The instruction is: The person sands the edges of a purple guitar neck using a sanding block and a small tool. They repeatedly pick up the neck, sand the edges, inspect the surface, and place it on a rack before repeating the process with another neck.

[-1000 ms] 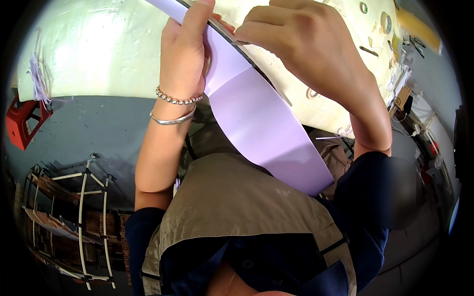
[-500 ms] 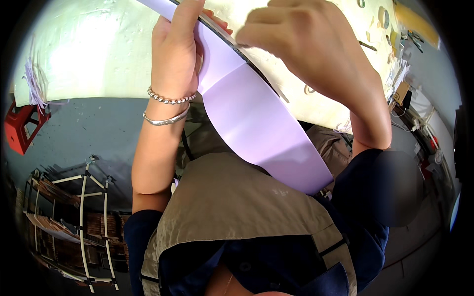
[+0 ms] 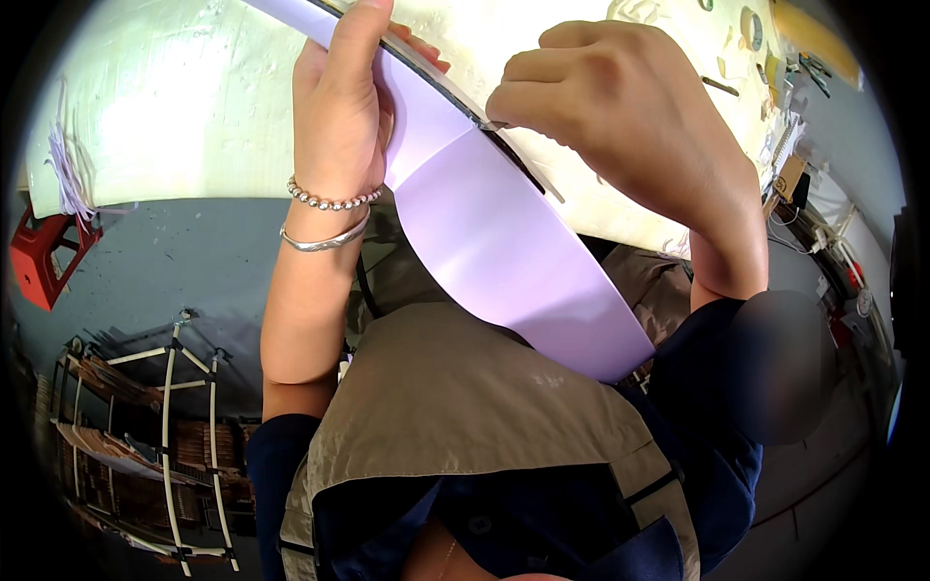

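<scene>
A curved lilac sheet (image 3: 504, 232) with a dark strip along its upper edge slants across the view, its lower end near my apron. My left hand (image 3: 341, 97) is wrapped round its upper part, thumb on the near side and fingertips showing beyond the edge. My right hand (image 3: 591, 102) is closed in a pinch at that edge, right of my left hand. A small dark tip (image 3: 492, 125) shows at its fingertips against the strip. What the right fingers hold is mostly hidden.
The pale worktable (image 3: 174, 107) lies beyond the sheet, with tape rolls (image 3: 752, 29) and scraps at its far right. Lilac strips (image 3: 66, 169) hang at its left edge above a red stool (image 3: 46, 254). A pipe-framed rack (image 3: 167, 436) stands lower left.
My right hand has moved down and slightly right along the dark edge. The left hand and the sheet's upper end have shifted slightly left.
</scene>
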Demonstrator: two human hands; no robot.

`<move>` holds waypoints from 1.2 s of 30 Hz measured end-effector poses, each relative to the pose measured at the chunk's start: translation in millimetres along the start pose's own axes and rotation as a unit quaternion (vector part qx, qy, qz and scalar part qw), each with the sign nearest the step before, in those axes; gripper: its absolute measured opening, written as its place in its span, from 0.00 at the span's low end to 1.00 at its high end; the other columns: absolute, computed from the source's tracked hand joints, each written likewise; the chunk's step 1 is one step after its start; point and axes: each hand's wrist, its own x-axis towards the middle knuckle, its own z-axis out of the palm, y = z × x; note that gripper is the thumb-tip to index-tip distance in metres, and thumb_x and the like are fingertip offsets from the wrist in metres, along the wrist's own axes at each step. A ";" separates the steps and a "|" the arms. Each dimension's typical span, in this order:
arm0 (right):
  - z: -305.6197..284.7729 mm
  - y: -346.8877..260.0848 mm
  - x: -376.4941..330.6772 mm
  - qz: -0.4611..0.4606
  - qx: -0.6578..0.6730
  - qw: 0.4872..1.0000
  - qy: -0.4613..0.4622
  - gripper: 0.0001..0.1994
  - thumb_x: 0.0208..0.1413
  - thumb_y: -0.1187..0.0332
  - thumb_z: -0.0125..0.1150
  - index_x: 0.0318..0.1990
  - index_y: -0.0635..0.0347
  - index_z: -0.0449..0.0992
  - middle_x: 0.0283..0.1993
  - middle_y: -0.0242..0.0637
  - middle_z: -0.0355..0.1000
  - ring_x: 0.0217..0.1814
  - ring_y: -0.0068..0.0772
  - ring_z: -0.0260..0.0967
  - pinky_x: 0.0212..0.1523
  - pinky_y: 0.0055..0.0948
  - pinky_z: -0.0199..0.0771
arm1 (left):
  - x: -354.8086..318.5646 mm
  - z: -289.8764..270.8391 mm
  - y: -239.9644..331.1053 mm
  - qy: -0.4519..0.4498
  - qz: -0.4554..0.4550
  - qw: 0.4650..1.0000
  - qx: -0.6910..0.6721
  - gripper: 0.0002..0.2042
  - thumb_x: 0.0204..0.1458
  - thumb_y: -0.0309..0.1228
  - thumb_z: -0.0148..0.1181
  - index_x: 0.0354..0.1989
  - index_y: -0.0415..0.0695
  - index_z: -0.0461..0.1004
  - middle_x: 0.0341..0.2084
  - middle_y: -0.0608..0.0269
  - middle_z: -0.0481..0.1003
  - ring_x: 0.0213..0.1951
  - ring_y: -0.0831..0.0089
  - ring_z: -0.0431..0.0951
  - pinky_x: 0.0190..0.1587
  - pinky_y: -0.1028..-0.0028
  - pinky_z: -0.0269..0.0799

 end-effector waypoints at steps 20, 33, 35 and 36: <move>83.9 22.1 -45.3 0.252 0.587 0.767 0.062 0.15 0.48 0.64 0.68 0.42 0.62 0.78 0.34 0.33 0.78 0.26 0.14 0.65 0.26 0.16 0.62 | -15.1 7.2 8.7 -0.019 -0.026 0.996 0.079 0.25 0.58 0.37 0.53 0.57 0.34 0.55 0.35 0.59 0.70 0.41 0.64 0.76 0.46 0.64 0.74; 45.2 60.5 12.2 0.276 0.612 0.713 0.204 0.13 0.59 0.73 0.49 0.51 0.66 0.68 0.39 0.39 0.69 0.31 0.24 0.71 0.38 0.24 0.74 | -35.6 -11.9 -8.8 -0.201 0.013 0.974 0.100 0.44 0.52 0.18 0.55 0.67 0.51 0.28 0.47 0.53 0.66 0.50 0.59 0.74 0.46 0.66 0.74; 23.1 49.6 39.6 0.250 0.782 0.518 0.239 0.16 0.59 0.77 0.46 0.54 0.70 0.65 0.39 0.37 0.68 0.35 0.23 0.67 0.38 0.21 0.71 | -34.4 -14.7 -16.0 -0.215 0.030 0.973 0.075 0.44 0.51 0.17 0.54 0.67 0.51 0.27 0.47 0.53 0.66 0.49 0.59 0.74 0.46 0.65 0.73; 21.1 47.3 51.2 0.180 0.833 0.464 0.240 0.16 0.59 0.77 0.46 0.55 0.71 0.64 0.40 0.37 0.68 0.37 0.24 0.67 0.40 0.21 0.71 | -35.3 -13.5 -17.1 -0.214 0.028 0.975 0.061 0.44 0.51 0.17 0.54 0.67 0.50 0.27 0.45 0.54 0.66 0.48 0.60 0.74 0.46 0.65 0.73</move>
